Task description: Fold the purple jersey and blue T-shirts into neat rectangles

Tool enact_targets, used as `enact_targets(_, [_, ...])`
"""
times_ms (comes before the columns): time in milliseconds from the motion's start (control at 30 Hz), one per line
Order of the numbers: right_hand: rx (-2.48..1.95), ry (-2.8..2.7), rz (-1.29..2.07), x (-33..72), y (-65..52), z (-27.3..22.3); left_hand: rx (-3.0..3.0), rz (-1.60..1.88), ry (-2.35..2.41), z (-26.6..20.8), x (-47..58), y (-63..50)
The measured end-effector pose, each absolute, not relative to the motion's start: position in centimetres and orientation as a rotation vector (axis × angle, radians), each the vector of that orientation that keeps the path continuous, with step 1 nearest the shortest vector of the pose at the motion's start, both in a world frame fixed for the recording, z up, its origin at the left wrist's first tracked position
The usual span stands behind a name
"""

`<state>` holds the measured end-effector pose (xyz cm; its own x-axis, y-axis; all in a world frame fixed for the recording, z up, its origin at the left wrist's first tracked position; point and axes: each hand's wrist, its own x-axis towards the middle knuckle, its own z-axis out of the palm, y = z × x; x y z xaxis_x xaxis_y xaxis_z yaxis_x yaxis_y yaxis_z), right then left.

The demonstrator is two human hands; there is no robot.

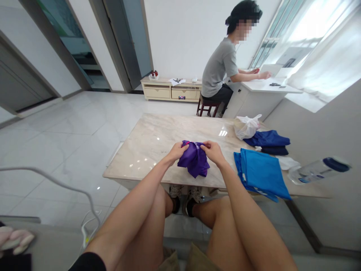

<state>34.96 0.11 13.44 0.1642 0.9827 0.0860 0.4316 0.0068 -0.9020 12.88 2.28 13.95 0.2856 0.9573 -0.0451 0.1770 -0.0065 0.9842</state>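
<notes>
A bunched piece of purple cloth (194, 160) hangs between my two hands over the near part of the marble table. My left hand (178, 151) pinches its upper left edge, where a strip of pink shows. On the opposite side, my right hand (212, 151) grips the upper right edge between thumb and fingers. Pale lettering is visible near the top of the cloth, too small to read. Its lower folds droop close to the tabletop; I cannot tell whether they touch it.
On the marble table (158, 131), folded bright blue cloth (261, 171) lies right of my hands. Beyond it are dark blue folded cloth (267, 139) and a white plastic bag (246, 127). A clear bottle (316, 171) stands at the right. A person (218, 66) sits at a white desk.
</notes>
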Motion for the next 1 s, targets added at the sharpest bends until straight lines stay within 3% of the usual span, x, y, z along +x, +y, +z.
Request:
enact_targets(300, [-1.914,-1.318,0.416,39.1,-0.4,12.6,1.613,0.710,1.684,14.8,9.7,1.6])
enact_targets(467, [-1.756,-1.182,0.216,38.4,-0.1,13.6,1.705,1.263,1.989,16.8,9.3,1.7])
enact_targets(567, [-1.684,-1.260,0.329,36.7,0.1,14.0,1.841,1.339,1.848,16.6,10.6,1.5])
enact_targets(733, [-1.453,-1.506,0.616,33.1,0.1,13.7,1.754,0.825,1.231,14.5,14.4,0.7])
enact_targets(1000, [-1.378,-1.292,0.976,33.0,0.8,13.3,1.414,0.720,1.064,13.3,15.2,1.3])
